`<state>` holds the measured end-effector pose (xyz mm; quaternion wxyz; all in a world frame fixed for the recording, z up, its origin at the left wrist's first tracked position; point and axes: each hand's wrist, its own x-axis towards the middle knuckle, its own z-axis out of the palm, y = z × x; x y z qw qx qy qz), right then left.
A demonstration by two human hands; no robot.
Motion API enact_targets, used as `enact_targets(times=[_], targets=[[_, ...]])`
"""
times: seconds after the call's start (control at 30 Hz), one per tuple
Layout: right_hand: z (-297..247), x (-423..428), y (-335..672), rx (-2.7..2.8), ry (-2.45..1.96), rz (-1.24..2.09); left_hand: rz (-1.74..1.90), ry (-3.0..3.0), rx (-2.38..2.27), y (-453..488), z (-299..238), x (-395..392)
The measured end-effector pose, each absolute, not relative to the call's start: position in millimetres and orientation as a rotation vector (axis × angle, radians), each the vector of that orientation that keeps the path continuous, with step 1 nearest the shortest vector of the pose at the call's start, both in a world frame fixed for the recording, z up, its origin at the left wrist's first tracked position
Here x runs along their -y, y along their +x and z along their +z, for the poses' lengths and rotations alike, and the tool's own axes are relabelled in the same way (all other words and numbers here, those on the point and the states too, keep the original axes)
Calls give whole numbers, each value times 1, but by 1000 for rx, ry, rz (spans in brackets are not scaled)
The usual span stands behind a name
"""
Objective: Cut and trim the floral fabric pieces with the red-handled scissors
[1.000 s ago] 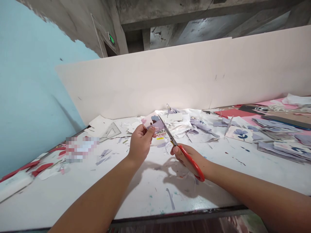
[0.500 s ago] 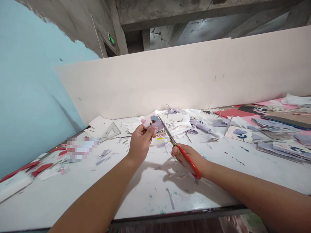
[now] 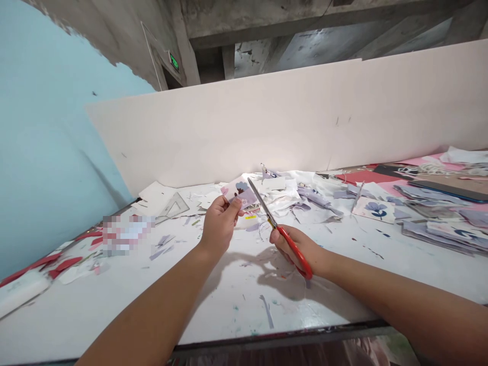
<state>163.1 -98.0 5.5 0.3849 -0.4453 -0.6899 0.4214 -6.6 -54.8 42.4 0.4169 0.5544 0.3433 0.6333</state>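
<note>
Between the thumb and fingers of my left hand (image 3: 221, 221) is a small piece of printed paper (image 3: 244, 193), lilac and cream with a dark flower pattern. My right hand (image 3: 295, 246) is wrapped round the red handles of a pair of scissors (image 3: 292, 249). The metal blades point up and away, beside the right edge of the paper, and look nearly closed. Whether they touch the paper I cannot tell. The fingers inside the handle loops are partly hidden.
A heap of paper scraps (image 3: 282, 190) lies behind my hands against a white partition (image 3: 229, 137). A clear set square (image 3: 175, 206) is at the left. Stacked printed pieces (image 3: 450, 236) and a dark flat device (image 3: 452, 190) lie at the right. Thin offcuts dot the white table (image 3: 221, 325).
The scissors have closed a little and their handles have shifted slightly left. My left hand and the paper stay almost where they were.
</note>
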Motion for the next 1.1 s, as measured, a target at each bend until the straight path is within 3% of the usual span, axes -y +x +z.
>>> enact_targets(times=[1.1], targets=[[20,110,162,2005,-1140,791,1674,1461,-894,-7,43,56]])
